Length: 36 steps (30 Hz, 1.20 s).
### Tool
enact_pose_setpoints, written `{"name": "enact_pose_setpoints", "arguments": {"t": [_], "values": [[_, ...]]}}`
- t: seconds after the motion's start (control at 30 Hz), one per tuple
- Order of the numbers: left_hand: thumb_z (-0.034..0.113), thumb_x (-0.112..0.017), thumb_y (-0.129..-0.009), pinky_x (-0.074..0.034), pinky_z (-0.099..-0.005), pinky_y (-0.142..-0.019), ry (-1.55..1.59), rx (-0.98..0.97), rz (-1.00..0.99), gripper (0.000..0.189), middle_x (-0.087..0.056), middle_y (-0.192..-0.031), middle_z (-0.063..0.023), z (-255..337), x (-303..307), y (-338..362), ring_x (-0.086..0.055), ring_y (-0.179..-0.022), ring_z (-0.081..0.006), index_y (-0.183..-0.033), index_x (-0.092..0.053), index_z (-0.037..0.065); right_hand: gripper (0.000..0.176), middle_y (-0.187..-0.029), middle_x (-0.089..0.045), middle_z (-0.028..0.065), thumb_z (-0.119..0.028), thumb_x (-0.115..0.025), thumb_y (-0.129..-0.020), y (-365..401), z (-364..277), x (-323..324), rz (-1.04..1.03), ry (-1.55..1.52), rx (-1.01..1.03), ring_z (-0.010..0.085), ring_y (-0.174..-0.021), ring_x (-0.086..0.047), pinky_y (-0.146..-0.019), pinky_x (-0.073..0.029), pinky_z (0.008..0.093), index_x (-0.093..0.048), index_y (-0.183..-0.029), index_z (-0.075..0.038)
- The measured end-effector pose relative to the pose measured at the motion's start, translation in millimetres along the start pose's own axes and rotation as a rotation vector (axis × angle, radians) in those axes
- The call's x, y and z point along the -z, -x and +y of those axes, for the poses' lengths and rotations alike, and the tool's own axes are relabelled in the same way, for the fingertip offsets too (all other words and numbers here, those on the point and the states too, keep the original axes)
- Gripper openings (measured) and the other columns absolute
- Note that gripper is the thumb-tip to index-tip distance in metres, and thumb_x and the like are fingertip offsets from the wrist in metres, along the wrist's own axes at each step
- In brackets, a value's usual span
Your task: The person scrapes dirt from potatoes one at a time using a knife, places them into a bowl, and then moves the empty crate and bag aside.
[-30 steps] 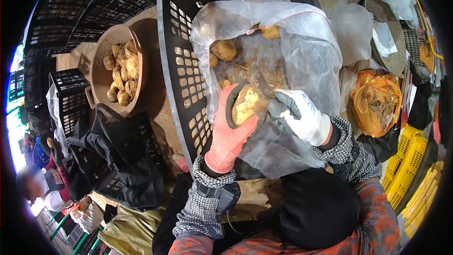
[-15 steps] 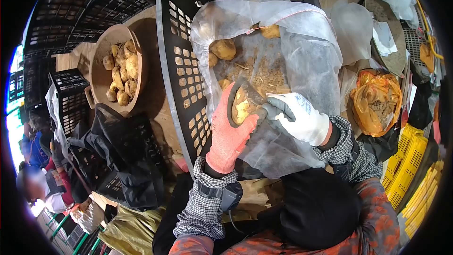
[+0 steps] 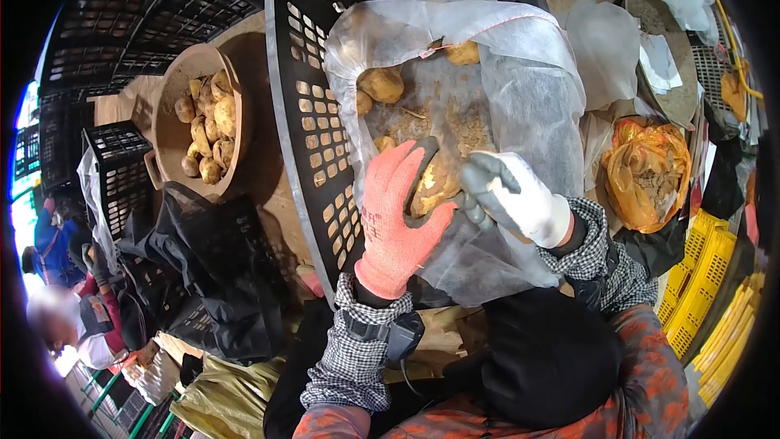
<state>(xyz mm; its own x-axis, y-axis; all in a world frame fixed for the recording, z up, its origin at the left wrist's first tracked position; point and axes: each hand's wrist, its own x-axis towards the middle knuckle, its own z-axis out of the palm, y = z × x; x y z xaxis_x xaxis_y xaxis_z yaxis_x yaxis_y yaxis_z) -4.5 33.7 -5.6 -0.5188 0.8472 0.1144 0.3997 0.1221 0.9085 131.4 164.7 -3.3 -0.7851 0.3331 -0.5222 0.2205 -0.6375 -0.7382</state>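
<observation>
At the far left, the lens's black rim crowds in on a co-worker [image 3: 97, 313], and that person's hands are too small for me to read. Next I see a brown round-walled tub [image 3: 173, 89] with a side handle, holding a heap of lumpy, dirt-smeared potatoes [image 3: 213, 126]; the lower ones are hidden from me. Below it hangs crumpled black sheeting [image 3: 231, 276], which covers part of whatever is underneath.

In the middle stands a black plastic crate [image 3: 281, 97], its wall pierced with rows of rounded slots, its far end cut off by my upper edge. A thin, translucent white liner [image 3: 532, 97] drapes inside, puckered along its edge, with dry brown soil [image 3: 467, 134] scattered within and more potatoes half tucked under its folds.

My left hand [image 3: 398, 219], in a coral knit glove with a dark coated palm, is cupped around a potato [image 3: 436, 185] over the crate; fingers and thumb cover its outer side, leaving a patchy yellow-brown face showing. Just beside it, my right hand [image 3: 516, 199], gloved in white with grey-coated fingers, is curled in; a small pale end shows there, but I can't tell what it grips.

Further right sit a wrinkled, see-through orange bag [image 3: 646, 175] with brown lumps inside, and yellow perforated crates [image 3: 700, 272].
</observation>
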Motion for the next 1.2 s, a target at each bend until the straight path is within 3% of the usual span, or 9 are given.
{"name": "enact_pose_setpoints", "arguments": {"t": [0.07,0.2,0.37,0.43,0.53,0.63,0.93,1.1,1.2], "values": [[0.004,-0.072,-0.064,-0.039,-0.0385,-0.095,-0.195,0.012,-0.038,0.063,-0.050,-0.123,-0.0167,1,2,1,-0.049,-0.113,-0.0322,-0.122,-0.048,0.000,0.034,-0.073,-0.057,0.0065,-0.030,-0.055,-0.089,-5,-2,4,-0.137,0.463,0.042,0.0112,-0.061,-0.054,-0.052,-0.045,0.0262,-0.050,-0.100,0.003],[0.006,-0.062,-0.073,-0.036,-0.0347,-0.099,0.446,0.431,-0.031,0.062,-0.047,-0.128,-0.0119,2,-5,-4,-0.046,-0.118,-0.0225,-0.131,-0.042,-0.001,0.042,-0.090,-0.060,0.0091,-0.016,-0.046,-0.094,-2,14,12,-0.045,-0.030,0.036,0.0141,-0.070,-0.058,-0.060,-0.048,0.0263,-0.036,-0.131,0.000],[0.007,-0.060,-0.077,-0.030,-0.0307,-0.104,0.885,0.512,-0.138,0.071,-0.037,-0.138,-0.0109,11,6,-10,-0.039,-0.125,-0.0190,-0.141,-0.028,0.002,0.041,-0.090,-0.059,0.0095,-0.017,-0.046,-0.095,-2,10,12,0.100,-0.099,-0.022,0.0135,-0.070,-0.057,-0.058,-0.048,0.0260,-0.036,-0.132,-0.002],[0.000,-0.060,-0.077,-0.031,-0.0301,-0.104,0.922,0.505,-0.183,0.074,-0.034,-0.141,-0.0092,11,6,-8,-0.038,-0.126,-0.0175,-0.143,-0.025,0.004,0.038,-0.077,-0.056,0.0065,-0.032,-0.055,-0.091,-3,5,6,0.056,-0.080,0.060,0.0109,-0.058,-0.052,-0.049,-0.043,0.0231,-0.046,-0.106,0.002],[-0.002,-0.064,-0.072,-0.033,-0.0330,-0.103,0.980,0.554,-0.124,0.076,-0.036,-0.140,-0.0121,11,1,-3,-0.039,-0.126,-0.0219,-0.140,-0.031,0.004,0.044,-0.079,-0.056,0.0066,-0.028,-0.055,-0.091,0,10,3,0.115,-0.013,0.097,0.0111,-0.060,-0.053,-0.052,-0.044,0.0242,-0.043,-0.119,0.004],[-0.001,-0.067,-0.065,-0.035,-0.0384,-0.101,0.104,0.106,-0.021,0.069,-0.040,-0.133,-0.0203,4,-4,2,-0.042,-0.122,-0.0351,-0.130,-0.043,0.002,0.039,-0.090,-0.059,0.0110,-0.013,-0.044,-0.096,-1,19,10,0.055,0.242,0.092,0.0141,-0.068,-0.057,-0.061,-0.048,0.0275,-0.036,-0.131,0.000],[0.003,-0.069,-0.066,-0.033,-0.0400,-0.102,-0.027,0.099,-0.075,0.071,-0.039,-0.133,-0.0222,1,-7,7,-0.040,-0.123,-0.0365,-0.131,-0.041,0.002,0.037,-0.087,-0.060,0.0094,-0.011,-0.045,-0.092,-3,-16,-5,-0.067,0.442,-0.127,0.0123,-0.067,-0.056,-0.062,-0.048,0.0262,-0.043,-0.126,0.006],[0.003,-0.069,-0.065,-0.033,-0.0413,-0.102,0.159,0.198,0.010,0.075,-0.038,-0.133,-0.0225,1,-11,1,-0.039,-0.123,-0.0371,-0.133,-0.038,0.002,0.036,-0.085,-0.063,0.0118,-0.009,-0.050,-0.087,-6,3,2,0.081,0.291,-0.035,0.0149,-0.068,-0.059,-0.062,-0.048,0.0275,-0.049,-0.119,0.007],[0.003,-0.069,-0.064,-0.033,-0.0407,-0.102,0.006,0.173,-0.007,0.076,-0.039,-0.132,-0.0222,-1,-8,4,-0.039,-0.122,-0.0372,-0.134,-0.037,0.001,0.035,-0.086,-0.064,0.0167,-0.009,-0.053,-0.084,-6,5,6,0.007,0.727,0.330,0.0190,-0.072,-0.061,-0.064,-0.048,0.0296,-0.052,-0.116,0.006]]}}
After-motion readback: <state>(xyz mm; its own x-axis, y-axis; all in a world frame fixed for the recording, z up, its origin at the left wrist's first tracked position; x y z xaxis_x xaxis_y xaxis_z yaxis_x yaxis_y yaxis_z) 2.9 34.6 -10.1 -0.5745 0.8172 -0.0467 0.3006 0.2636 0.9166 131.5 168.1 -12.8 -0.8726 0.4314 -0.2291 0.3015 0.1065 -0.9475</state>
